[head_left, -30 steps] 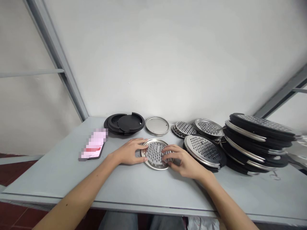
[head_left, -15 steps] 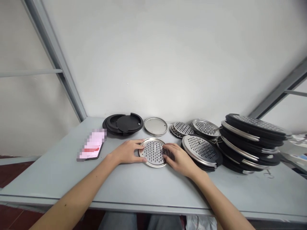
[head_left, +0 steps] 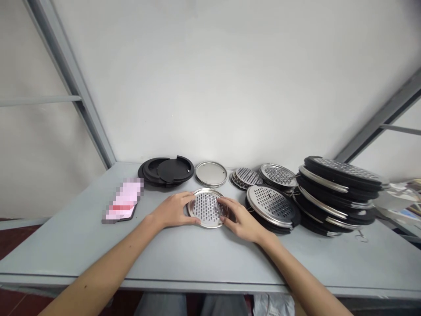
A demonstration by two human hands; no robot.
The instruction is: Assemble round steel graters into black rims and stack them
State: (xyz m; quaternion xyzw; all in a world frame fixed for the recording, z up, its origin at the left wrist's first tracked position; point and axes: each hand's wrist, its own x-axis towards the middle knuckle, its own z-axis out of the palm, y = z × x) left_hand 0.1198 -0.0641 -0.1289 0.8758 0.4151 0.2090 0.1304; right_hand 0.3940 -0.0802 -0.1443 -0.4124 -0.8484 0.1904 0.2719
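A round metal grater plate with a shiny rim lies flat on the table in front of me. My left hand grips its left edge, the thumb at the near rim and the fingers at the far side. At the right edge, my right hand holds the plate, its fingertips resting over the perforated face and rim. Just behind sits a plain round metal tray. To the right of my right hand, a round grater tops a low pile with black parts.
Black plastic round holders are piled at back left, behind a phone. Small grater discs and rimmed graters stand along the wall. A tall stack of black-edged graters rises at right.
The view has shifted slightly, so everything sits a little further left. Both hands stay on the grater plate, with the right fingers slightly shifted over its edge.
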